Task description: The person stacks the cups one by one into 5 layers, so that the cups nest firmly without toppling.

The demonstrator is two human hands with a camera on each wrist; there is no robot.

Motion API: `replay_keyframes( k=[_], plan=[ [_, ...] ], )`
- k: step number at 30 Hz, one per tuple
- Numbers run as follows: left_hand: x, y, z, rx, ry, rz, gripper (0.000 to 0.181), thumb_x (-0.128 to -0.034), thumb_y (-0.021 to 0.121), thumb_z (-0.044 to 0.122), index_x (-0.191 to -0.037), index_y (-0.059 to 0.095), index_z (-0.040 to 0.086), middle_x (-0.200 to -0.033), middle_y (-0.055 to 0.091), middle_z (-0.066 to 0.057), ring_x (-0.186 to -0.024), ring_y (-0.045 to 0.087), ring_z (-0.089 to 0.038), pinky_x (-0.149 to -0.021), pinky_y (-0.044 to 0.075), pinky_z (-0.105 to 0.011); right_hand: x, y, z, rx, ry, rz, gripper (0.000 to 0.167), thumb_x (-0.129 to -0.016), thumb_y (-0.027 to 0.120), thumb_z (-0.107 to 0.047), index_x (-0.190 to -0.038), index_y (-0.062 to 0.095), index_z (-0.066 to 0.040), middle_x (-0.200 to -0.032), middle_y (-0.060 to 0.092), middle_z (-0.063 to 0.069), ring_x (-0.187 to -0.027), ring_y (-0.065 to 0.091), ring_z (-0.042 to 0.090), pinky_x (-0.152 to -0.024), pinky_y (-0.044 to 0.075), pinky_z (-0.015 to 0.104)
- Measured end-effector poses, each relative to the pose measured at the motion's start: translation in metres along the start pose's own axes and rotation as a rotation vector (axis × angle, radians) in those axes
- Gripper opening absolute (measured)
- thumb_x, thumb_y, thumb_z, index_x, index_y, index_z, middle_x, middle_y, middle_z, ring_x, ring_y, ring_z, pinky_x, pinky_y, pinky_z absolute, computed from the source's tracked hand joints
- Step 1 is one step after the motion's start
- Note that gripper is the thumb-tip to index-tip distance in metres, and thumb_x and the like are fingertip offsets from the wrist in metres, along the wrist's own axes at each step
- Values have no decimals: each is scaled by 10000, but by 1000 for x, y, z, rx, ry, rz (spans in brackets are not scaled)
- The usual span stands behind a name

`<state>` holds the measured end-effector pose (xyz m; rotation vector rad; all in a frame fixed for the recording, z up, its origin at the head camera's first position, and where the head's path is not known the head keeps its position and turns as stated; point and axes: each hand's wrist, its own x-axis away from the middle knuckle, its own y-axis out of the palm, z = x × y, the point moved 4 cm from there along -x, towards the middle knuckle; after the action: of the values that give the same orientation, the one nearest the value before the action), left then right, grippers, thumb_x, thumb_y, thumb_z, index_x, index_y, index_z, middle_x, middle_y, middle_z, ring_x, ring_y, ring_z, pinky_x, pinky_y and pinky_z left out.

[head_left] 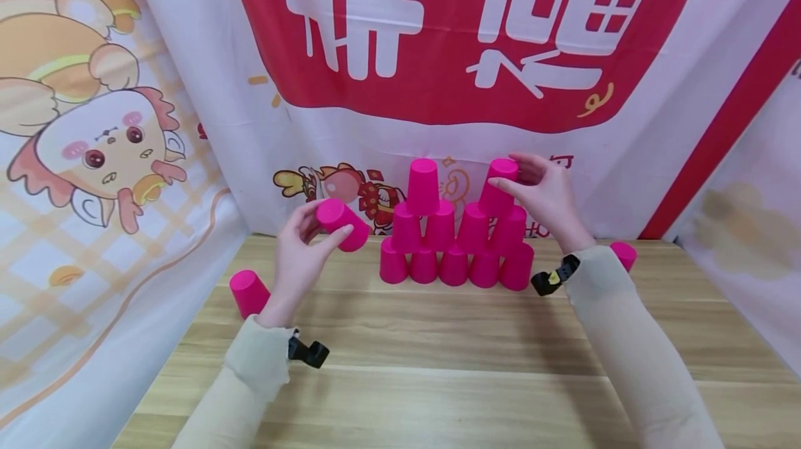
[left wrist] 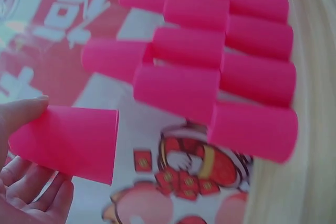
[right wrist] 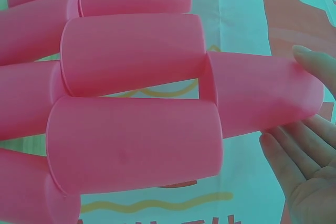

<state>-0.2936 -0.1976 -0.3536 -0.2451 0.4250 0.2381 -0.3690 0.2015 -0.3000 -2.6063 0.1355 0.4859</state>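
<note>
My left hand (head_left: 299, 247) holds a pink cup (head_left: 343, 225) in the air, tilted, left of a cup pyramid. The left wrist view shows the thumb on one side of this cup (left wrist: 79, 142) and the fingers on the other. Several upside-down pink cups (head_left: 453, 268) make the bottom row, with a second row of several cups (head_left: 440, 230) above. On top stand two cups: the left one (head_left: 423, 187) is untouched, while my right hand (head_left: 551, 195) grips the right one (head_left: 498, 188) between thumb and fingers. In the right wrist view that cup's (right wrist: 268, 93) rim meets the cups below.
Another pink cup (head_left: 249, 292) stands on the wooden table (head_left: 438, 393) beside the left forearm. At the right, one more cup (head_left: 624, 254) is partly hidden by the right sleeve. A printed cloth (head_left: 350, 136) hangs close behind the pyramid, with cloth walls on both sides.
</note>
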Motion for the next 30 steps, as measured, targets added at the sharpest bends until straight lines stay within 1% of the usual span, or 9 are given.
replay_keyframes(
  k=[4, 8, 11, 12, 18, 21, 24, 27, 30],
  plan=[
    [2, 14, 19, 26, 45, -57, 616, -854, 852, 336, -1379, 588, 152, -1232, 706, 3, -1114, 639, -194, -1001, 502, -462, 2, -1, 0, 8, -11, -1, 776, -826, 809, -539, -1464, 560, -175, -1336, 639, 45, -1182, 615, 218, -970, 535, 404],
    [5, 28, 35, 46, 80, -110, 593, -834, 867, 354, -1344, 619, 183, -1202, 714, 37, -1077, 644, -182, -919, 540, -405, 4, -3, -1, 12, -27, 0, 757, -834, 810, -523, -1458, 565, -171, -1336, 639, 45, -1178, 618, 221, -976, 531, 411],
    [7, 38, 44, 55, 92, -141, 600, -821, 871, 390, -1339, 627, 210, -1219, 696, 63, -1098, 637, -164, -916, 545, -380, 7, -5, -1, 12, -43, 1, 736, -844, 811, -500, -1455, 570, -169, -1339, 640, 43, -1184, 621, 223, -978, 530, 398],
    [7, 42, 46, 63, 95, -152, 599, -825, 868, 389, -1344, 625, 213, -1230, 686, 61, -1112, 631, -167, -929, 544, -397, 9, -6, -1, 7, -49, 1, 731, -847, 812, -491, -1456, 569, -167, -1342, 639, 47, -1192, 619, 232, -980, 529, 392],
    [6, 62, 61, 116, 156, -189, 578, -838, 871, 298, -1345, 619, 182, -1245, 654, 42, -1115, 631, -179, -953, 535, -492, 19, -16, 5, 12, -61, 16, 733, -845, 810, -498, -1465, 564, -193, -1359, 633, 45, -1201, 620, 225, -945, 538, 303],
    [5, 70, 70, 139, 214, -209, 574, -840, 872, 240, -1340, 612, 136, -1246, 646, 38, -1117, 639, -175, -950, 545, -458, 25, -22, 9, 26, -53, 27, 737, -835, 810, -516, -1465, 564, -223, -1365, 630, 26, -1187, 625, 211, -924, 541, 275],
    [3, 76, 78, 154, 256, -225, 561, -843, 869, 222, -1334, 610, 134, -1237, 648, 42, -1109, 644, -171, -930, 559, -412, 31, -27, 12, 51, -48, 32, 740, -832, 803, -536, -1467, 561, -244, -1374, 623, 2, -1191, 621, 202, -930, 539, 281],
    [0, 81, 86, 161, 277, -227, 545, -846, 865, 235, -1325, 616, 161, -1217, 657, 60, -1080, 648, -162, -890, 574, -401, 37, -32, 14, 76, -47, 30, 737, -837, 799, -533, -1472, 554, -248, -1389, 611, -4, -1220, 606, 217, -947, 533, 292],
    [-5, 85, 95, 158, 298, -221, 552, -848, 862, 246, -1333, 615, 155, -1221, 658, 78, -1073, 640, -154, -874, 574, -434, 43, -38, 16, 85, -42, 32, 727, -843, 800, -519, -1472, 550, -253, -1403, 601, -2, -1246, 591, 230, -958, 527, 295]
  ],
)
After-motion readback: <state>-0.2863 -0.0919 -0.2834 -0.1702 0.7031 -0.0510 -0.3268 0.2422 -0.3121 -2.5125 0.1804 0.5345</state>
